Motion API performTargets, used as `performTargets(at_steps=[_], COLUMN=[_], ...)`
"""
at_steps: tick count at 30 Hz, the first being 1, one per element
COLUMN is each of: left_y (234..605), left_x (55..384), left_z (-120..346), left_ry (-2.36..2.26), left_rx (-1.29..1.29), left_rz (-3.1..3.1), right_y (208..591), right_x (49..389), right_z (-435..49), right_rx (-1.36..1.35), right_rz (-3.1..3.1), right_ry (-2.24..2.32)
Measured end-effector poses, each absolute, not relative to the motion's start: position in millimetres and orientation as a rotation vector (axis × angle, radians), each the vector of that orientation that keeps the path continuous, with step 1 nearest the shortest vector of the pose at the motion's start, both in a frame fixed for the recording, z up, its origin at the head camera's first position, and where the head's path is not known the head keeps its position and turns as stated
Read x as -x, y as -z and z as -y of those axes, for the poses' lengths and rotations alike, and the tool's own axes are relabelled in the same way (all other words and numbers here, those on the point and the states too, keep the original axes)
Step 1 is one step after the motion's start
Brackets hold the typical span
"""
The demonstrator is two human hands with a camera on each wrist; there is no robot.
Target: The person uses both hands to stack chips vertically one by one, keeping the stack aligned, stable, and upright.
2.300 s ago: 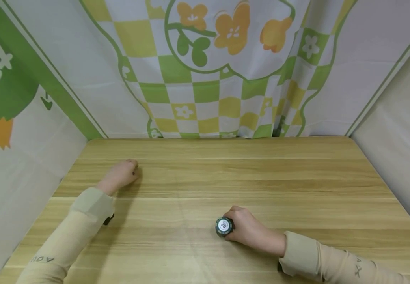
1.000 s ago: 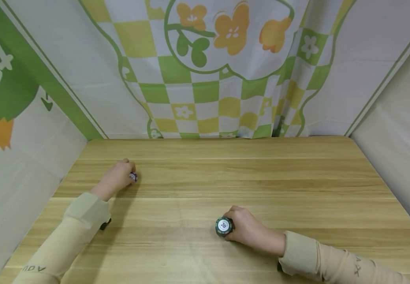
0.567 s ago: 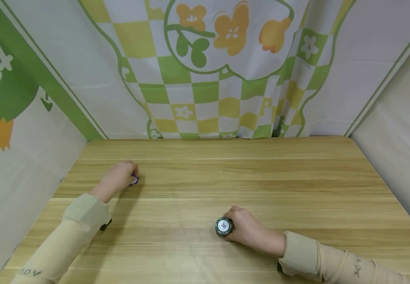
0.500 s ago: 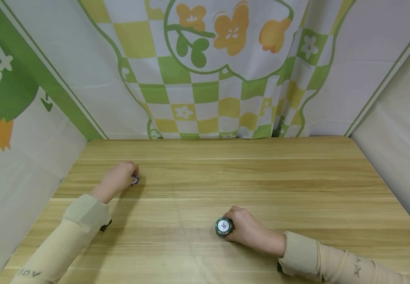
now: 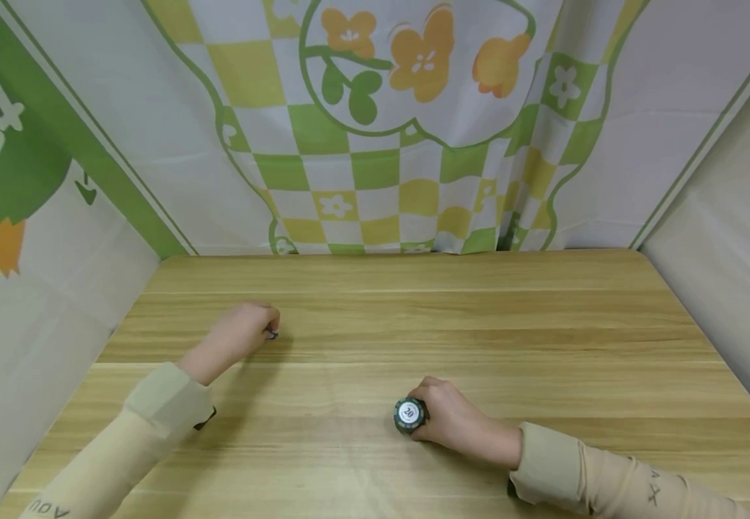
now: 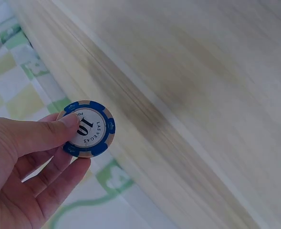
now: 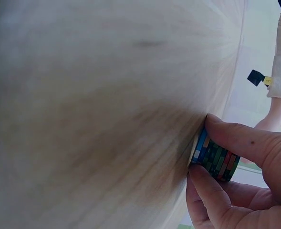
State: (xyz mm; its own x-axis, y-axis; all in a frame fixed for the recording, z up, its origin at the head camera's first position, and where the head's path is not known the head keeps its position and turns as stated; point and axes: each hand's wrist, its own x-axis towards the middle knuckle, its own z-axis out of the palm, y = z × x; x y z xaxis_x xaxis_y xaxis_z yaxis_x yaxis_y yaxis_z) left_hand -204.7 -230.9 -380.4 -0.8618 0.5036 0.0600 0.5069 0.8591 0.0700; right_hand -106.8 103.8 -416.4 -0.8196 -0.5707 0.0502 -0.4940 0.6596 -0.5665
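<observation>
Between thumb and fingers, my left hand pinches one blue-and-tan poker chip marked 10 and LAS VEGAS, held over the left part of the table. In the head view only a sliver of that chip shows at the fingertips. My right hand grips the side of a short stack of poker chips standing on the table, right of the middle. A green chip marked 20 tops the stack. The right wrist view shows blue chips at the table end, with green and red ones above.
The wooden table has light and dark grain. Behind it hangs a green, yellow and white checked curtain with orange flowers. Pale cloth sheets close off the sides.
My left hand first showed a chip at its fingertips, then moved to the right and slightly nearer, carrying it. The right hand and its stack stayed in place.
</observation>
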Motion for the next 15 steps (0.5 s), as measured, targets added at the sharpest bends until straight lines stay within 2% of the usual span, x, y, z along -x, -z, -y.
performTargets(at_steps=[15], left_y=[379], left_x=[188], left_z=[195], left_ry=[0.1], left_rx=[1.107], left_rz=[2.719], right_y=[418], right_x=[107], right_z=[-104], right_rx=[0.863], right_rz=[-2.736], right_ry=[0.861])
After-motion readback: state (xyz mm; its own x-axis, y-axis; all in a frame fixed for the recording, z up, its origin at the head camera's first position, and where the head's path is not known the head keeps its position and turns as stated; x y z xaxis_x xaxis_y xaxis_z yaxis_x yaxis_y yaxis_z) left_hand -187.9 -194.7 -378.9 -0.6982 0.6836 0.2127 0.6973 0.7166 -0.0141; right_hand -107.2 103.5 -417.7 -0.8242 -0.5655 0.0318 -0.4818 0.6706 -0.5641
